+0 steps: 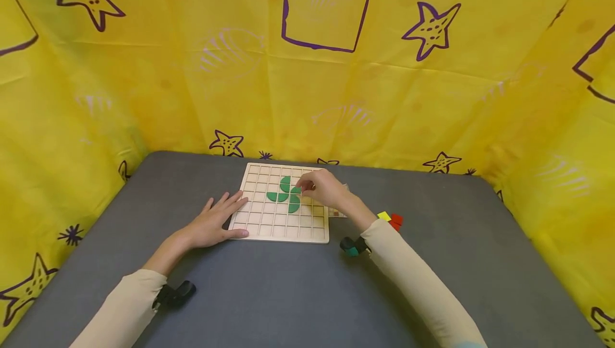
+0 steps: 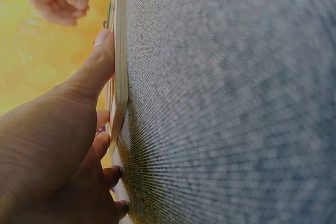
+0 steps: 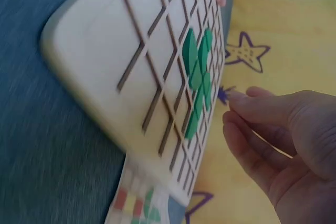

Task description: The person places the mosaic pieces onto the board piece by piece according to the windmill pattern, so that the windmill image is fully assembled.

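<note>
A light wooden board (image 1: 269, 232) with a grid of square cells lies on the table. Near its middle sit several green quarter-round tiles (image 1: 293, 205), arranged like a pinwheel in the cells. My left hand (image 1: 211, 225) rests at the board's left side, its thumb and fingers extended and touching the rim. Over the green tiles hovers my right hand (image 1: 326, 188), thumb and fingers loosely bent. In the right wrist view, no tile shows between that hand's fingertips (image 3: 237, 100), which stand off the board.
Partly under the board's right side lies a printed pattern card (image 3: 128, 205). Yellow (image 1: 384, 216) and red tiles (image 1: 396, 221) lie on the grey table (image 1: 269, 294) beside the right forearm. A yellow patterned curtain (image 1: 269, 92) surrounds the table.
</note>
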A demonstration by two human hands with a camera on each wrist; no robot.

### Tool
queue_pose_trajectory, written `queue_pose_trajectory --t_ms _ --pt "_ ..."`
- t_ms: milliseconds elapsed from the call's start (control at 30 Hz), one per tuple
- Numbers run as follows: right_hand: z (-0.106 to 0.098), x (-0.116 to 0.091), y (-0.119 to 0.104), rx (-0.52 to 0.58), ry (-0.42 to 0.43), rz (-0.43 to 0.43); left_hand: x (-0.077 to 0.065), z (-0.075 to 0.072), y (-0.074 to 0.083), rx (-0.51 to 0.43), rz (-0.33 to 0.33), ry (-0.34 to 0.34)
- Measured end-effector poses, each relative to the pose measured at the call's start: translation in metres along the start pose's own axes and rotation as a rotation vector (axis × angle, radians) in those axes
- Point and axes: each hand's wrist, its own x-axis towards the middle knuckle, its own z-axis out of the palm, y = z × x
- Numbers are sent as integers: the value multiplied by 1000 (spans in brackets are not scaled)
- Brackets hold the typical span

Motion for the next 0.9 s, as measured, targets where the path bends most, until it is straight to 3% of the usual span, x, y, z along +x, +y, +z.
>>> queue_pose_trajectory --t_ms 300,633,900 --pt "-19 -20 11 -10 5 60 0 0 0 10 -3 0" --pt "-33 -51 29 -9 54 62 3 1 -2 19 -6 -6" --pt "-42 -76 47 -74 79 73 2 0 -1 14 -9 -8"
